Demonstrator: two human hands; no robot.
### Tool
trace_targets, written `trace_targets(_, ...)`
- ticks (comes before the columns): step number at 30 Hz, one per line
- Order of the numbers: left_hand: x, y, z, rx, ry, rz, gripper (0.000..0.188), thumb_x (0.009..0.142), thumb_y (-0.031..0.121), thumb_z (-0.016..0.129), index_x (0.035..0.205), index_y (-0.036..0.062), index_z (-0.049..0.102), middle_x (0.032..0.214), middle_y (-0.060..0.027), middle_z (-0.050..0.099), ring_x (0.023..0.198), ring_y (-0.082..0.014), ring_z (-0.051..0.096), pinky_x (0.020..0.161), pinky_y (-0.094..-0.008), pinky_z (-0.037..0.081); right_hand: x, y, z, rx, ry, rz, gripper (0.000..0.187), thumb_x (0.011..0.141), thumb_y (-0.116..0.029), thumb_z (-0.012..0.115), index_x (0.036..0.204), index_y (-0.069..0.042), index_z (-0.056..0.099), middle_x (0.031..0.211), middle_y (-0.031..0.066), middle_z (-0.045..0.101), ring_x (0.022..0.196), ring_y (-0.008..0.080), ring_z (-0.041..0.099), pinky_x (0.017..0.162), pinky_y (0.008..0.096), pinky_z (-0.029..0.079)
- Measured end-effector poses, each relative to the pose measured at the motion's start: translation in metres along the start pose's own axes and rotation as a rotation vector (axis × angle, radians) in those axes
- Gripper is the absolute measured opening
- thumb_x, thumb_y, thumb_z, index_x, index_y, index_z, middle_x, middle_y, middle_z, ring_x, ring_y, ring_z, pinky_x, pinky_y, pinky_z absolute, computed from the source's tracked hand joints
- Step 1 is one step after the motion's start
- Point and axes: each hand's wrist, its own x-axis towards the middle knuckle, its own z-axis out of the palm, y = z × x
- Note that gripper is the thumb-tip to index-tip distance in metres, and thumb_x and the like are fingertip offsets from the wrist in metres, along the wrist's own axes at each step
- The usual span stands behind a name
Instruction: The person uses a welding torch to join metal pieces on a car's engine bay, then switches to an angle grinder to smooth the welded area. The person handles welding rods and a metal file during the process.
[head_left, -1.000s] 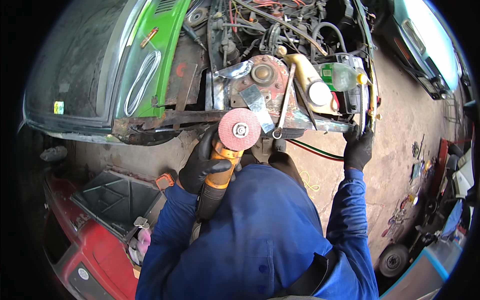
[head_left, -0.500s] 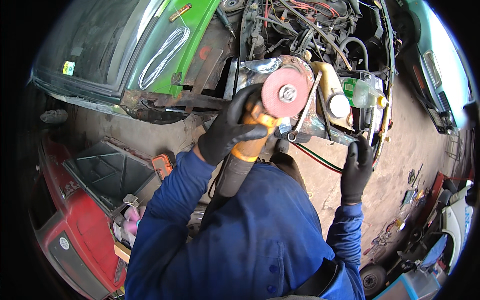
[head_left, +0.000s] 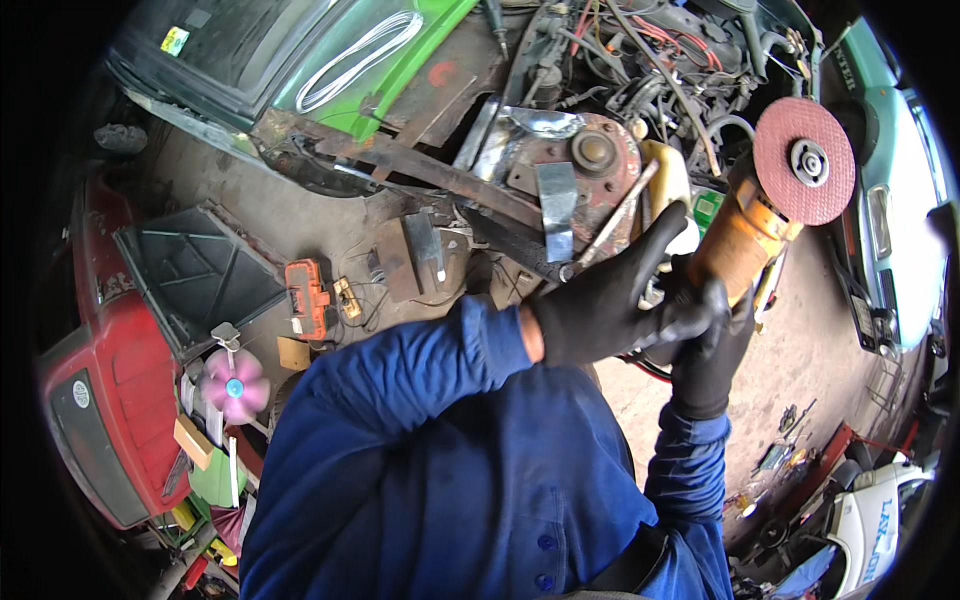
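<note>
An orange angle grinder [head_left: 745,240] with a reddish cutting disc [head_left: 780,150] is held up at the right, its disc toward the upper right. My right hand [head_left: 708,370], black-gloved, closes around the grinder's body from below. My left hand [head_left: 595,312], gloved too, reaches across from the left with its fingers spread. Its lower digit touches the grinder and right hand, partly overlapping them. Beyond my left hand, a bare metal strip [head_left: 557,205] lies on a rusty, round-topped mount [head_left: 610,160] at the engine bay's corner. The grinder's rear end is hidden behind my hands.
The open engine bay [head_left: 650,80] holds hoses and wiring. A coiled white cable [head_left: 360,60] lies on the green body panel [head_left: 425,40]. An orange toolbox [head_left: 308,298] stands on the floor beside metal pieces. A pink fan [head_left: 236,387], a red car body [head_left: 130,400] and a light-blue vehicle [head_left: 895,210] flank me.
The grinder has moved right, from my left hand's grip into my right hand. My left hand has followed it and opened its fingers. The view has shifted, showing the metal strip and the fan.
</note>
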Motion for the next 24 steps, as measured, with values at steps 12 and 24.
trace_targets(12, -0.013, 0.012, 0.028, -0.476, -0.085, -0.588, 0.057, 0.094, 0.028, 0.087, 0.134, 0.0011, 0.057, 0.093, -0.0042, 0.067, 0.068, -0.0100, 0.064, 0.059, -0.0287, 0.054, 0.044, -0.005, -0.012, 1.013, -0.229, 0.137, 0.076, 0.118, -0.060, 0.023, 0.148, 0.003, 0.051, 0.126, 0.0197, 0.072, 0.113, 0.0313, 0.074, 0.104, 0.0456, 0.060)
trace_targets(24, -0.010, 0.001, 0.034, -0.498, -0.122, -0.498, 0.048, 0.097, 0.042, 0.081, 0.118, 0.0048, 0.060, 0.072, -0.0044, 0.065, 0.053, -0.0114, 0.062, 0.047, -0.0299, 0.051, 0.061, 0.014, -0.010, 0.113, 0.043, -0.033, 0.054, 0.114, -0.049, 0.046, 0.132, 0.000, 0.059, 0.109, 0.0129, 0.073, 0.094, 0.0264, 0.075, 0.086, 0.0420, 0.063)
